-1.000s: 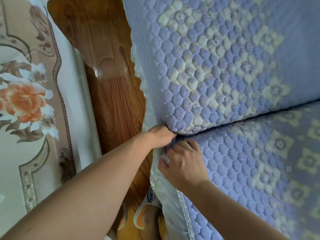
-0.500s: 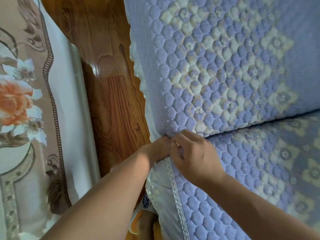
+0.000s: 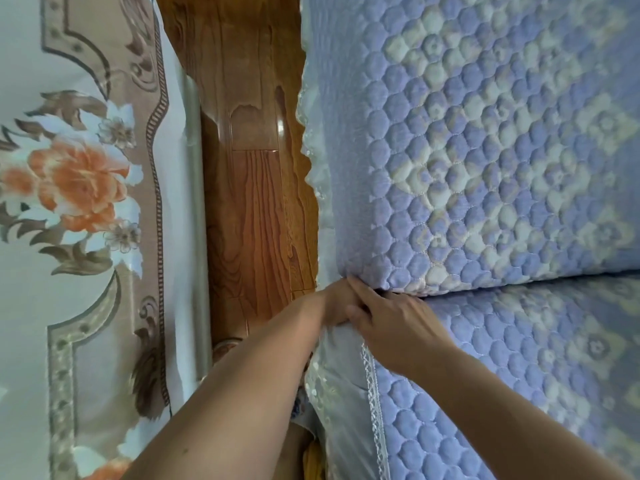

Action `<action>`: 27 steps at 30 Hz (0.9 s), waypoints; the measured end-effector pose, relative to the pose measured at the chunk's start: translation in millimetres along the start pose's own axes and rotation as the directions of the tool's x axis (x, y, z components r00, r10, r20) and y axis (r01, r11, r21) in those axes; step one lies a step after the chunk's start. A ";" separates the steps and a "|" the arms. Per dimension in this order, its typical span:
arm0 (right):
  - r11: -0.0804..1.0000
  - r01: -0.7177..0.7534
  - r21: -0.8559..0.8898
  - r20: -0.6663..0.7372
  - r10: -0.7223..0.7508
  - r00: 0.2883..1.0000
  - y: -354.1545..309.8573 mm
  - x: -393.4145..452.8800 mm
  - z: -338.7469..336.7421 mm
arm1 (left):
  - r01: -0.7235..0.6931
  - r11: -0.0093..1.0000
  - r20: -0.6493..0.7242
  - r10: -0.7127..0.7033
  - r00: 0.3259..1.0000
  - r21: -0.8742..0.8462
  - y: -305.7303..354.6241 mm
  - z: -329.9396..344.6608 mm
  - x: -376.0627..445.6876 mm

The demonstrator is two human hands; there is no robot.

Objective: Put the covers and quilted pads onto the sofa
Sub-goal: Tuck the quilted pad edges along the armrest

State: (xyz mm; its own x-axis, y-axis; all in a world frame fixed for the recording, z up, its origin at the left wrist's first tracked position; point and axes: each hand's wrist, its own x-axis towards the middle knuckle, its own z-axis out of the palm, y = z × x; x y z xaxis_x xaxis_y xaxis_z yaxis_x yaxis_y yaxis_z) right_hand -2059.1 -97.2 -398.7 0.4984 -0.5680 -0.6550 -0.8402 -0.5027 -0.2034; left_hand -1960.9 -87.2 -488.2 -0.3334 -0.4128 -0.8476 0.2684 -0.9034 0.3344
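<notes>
Hands meet at the sofa's [image 3: 249, 202] end: right hand [image 3: 391, 327] fingers [image 3: 363, 289] pinching the seat pad [image 3: 519, 375] corner to tuck it; left hand [image 3: 334, 303] fingers hidden.

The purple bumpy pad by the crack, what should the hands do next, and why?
Probably push the purple quilted seat pad's corner deeper into the crack under the purple quilted back cushion: both the left hand and right hand already meet there, with white lace trim loose.
</notes>
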 end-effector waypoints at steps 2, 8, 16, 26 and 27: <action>0.998 -0.017 -0.067 0.070 0.021 0.997 2.8 7.3 0.8 | -0.079 0.996 -0.036 0.080 0.996 0.044 -14.4 -12.8 8.6; 0.982 -0.146 -0.120 0.110 0.159 0.981 -3.9 8.7 -4.4 | -0.149 0.964 -0.336 0.068 0.939 -0.222 -57.8 -44.1 6.3; 0.972 -0.234 -0.022 -0.241 0.222 0.945 3.4 4.8 19.6 | -0.092 0.891 -0.337 0.261 0.905 0.444 -23.7 -25.5 22.5; 0.968 -0.252 0.015 -0.040 0.253 0.967 4.8 10.4 12.1 | 0.305 0.552 -0.344 -0.036 0.938 0.776 7.7 -33.0 10.3; 0.969 -0.246 0.014 0.017 0.246 0.969 3.8 10.6 9.4 | 0.371 0.577 -0.436 -0.028 0.899 0.728 3.1 -40.8 8.0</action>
State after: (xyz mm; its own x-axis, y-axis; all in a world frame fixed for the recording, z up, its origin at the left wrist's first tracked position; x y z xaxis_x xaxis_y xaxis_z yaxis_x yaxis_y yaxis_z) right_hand -2059.0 -99.0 -413.3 0.2730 -0.6628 -0.6973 -0.9399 -0.3384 -0.0463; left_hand -1925.8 -88.6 -510.7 0.0870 -0.2952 -0.9515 -0.6267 -0.7586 0.1781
